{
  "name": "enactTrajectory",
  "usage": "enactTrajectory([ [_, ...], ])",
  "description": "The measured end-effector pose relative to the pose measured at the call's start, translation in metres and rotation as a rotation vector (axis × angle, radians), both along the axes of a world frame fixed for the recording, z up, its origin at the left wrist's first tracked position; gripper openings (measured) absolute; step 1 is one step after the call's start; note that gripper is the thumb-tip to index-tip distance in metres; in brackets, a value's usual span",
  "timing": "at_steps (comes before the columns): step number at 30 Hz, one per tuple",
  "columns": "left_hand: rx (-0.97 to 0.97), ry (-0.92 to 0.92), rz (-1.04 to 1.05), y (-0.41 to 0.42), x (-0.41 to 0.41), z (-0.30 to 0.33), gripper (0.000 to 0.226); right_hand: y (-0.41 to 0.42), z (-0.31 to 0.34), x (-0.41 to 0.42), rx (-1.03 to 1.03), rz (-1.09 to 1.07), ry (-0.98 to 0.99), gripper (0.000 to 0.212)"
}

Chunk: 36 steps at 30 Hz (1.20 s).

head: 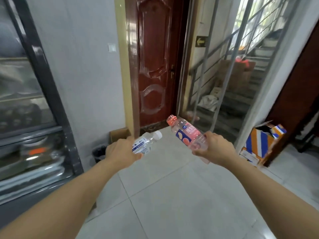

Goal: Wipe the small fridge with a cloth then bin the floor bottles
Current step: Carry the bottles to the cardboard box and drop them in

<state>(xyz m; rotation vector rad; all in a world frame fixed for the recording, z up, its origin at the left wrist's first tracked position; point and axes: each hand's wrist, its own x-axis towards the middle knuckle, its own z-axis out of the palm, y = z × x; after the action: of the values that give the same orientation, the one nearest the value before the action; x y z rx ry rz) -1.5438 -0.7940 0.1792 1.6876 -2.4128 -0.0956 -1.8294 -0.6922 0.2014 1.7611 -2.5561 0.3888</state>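
Observation:
My left hand grips a clear plastic bottle with a white cap and a blue-and-white label, tilted with the cap pointing up and right. My right hand holds a pink bottle with a blue and pink label and no cap, its open neck leaning up and left. Both bottles are held out in front of me above the tiled floor. A small black bin with a dark liner stands against the wall, just left of my left hand.
A glass-door fridge with a black frame fills the left side. A cardboard box sits beside the red door. An orange, blue and white carton lies at the right. Behind a screen is a staircase.

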Motion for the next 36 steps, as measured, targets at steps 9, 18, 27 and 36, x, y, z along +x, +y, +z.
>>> enactTrajectory([
  [9, 0.044, 0.048, 0.097, -0.134, -0.076, -0.012, 0.049, -0.155, -0.027, -0.091, 0.017, 0.069, -0.019, 0.071],
  [18, 0.080, 0.054, 0.088, -0.317, -0.167, -0.012, 0.048, -0.325, -0.022, -0.179, -0.004, 0.059, 0.020, 0.069],
  [27, 0.042, 0.067, 0.158, -0.466, -0.259, -0.016, 0.052, -0.495, -0.021, -0.276, -0.028, 0.172, -0.005, 0.071],
  [36, -0.022, 0.026, 0.386, -0.587, -0.345, -0.013, 0.052, -0.686, -0.002, -0.372, -0.044, 0.422, -0.027, 0.063],
])
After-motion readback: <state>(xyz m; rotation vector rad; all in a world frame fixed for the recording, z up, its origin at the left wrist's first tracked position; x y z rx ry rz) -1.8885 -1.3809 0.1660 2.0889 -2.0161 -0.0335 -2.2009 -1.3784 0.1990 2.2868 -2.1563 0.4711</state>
